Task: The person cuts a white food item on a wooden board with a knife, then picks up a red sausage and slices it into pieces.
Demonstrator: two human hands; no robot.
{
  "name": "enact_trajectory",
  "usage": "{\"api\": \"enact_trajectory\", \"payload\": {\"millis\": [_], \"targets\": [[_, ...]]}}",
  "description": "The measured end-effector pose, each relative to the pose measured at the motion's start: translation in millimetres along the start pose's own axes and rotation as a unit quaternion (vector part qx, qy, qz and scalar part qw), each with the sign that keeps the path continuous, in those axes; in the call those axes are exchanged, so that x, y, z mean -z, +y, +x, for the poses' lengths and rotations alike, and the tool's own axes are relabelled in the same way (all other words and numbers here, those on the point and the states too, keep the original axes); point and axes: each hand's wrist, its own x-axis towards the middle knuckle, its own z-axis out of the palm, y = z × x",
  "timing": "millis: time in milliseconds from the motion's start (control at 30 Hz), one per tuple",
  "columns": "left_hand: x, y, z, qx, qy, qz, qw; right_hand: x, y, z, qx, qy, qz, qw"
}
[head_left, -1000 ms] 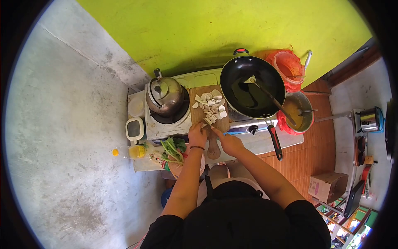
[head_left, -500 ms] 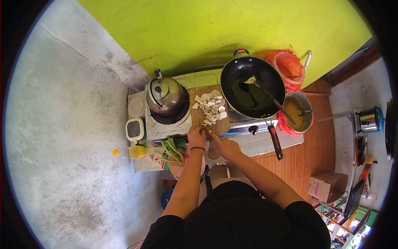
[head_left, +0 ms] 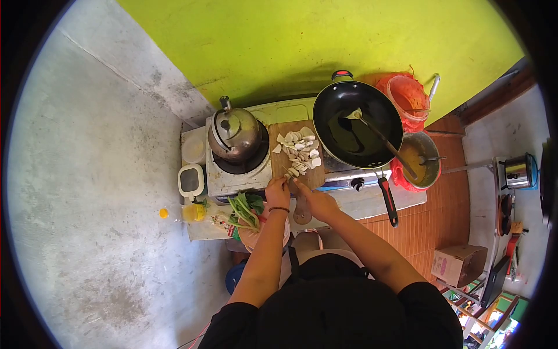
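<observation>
White sliced food pieces (head_left: pixel 299 148) lie heaped on a wooden cutting board (head_left: pixel 314 178) with a rounded handle toward me. At the board's near edge, my left hand (head_left: pixel 278 193) is closed with its fingers bent down, pressing a small pale piece that they mostly cover. My right hand (head_left: pixel 319 203) comes in from the right, wrapped round what looks like a knife, its index finger stretched toward the left fingertips. Most of the knife is hidden between the two hands. A few cut pieces (head_left: pixel 294 171) rest just beyond the fingertips.
A metal kettle (head_left: pixel 237 134) stands on the left burner. Right of the board sits a black wok (head_left: pixel 343 136) with a spatula (head_left: pixel 381 136), its handle (head_left: pixel 387 202) jutting toward me. Beyond are a pot of yellow liquid (head_left: pixel 419 160) and a red bucket (head_left: pixel 407 96). Leafy greens (head_left: pixel 247 210) lie near my left forearm.
The whole view has shifted slightly, with the stove and board a little farther right in it. Both hands keep nearly the same place at the board's near edge.
</observation>
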Motion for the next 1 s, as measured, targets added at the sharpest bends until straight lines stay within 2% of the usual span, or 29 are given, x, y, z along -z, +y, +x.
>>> {"api": "enact_trajectory", "payload": {"millis": [67, 667, 867, 1000], "targets": [[-1, -3, 0, -0.009, 0.003, 0.003, 1.0, -3, 0, -3, 0.011, 0.021, 0.013, 1.0], [-1, -3, -1, 0.007, 0.001, -0.014, 1.0, -7, -9, 8, -0.021, -0.027, -0.062, 0.997], [1, 1, -4, 0.025, 0.003, -0.04, 0.999, -13, 5, 12, -0.001, -0.007, 0.069, 0.998], [2, 1, -6, 0.032, 0.014, -0.024, 0.999, -21, 13, 4, 0.021, 0.021, 0.043, 0.999]]}}
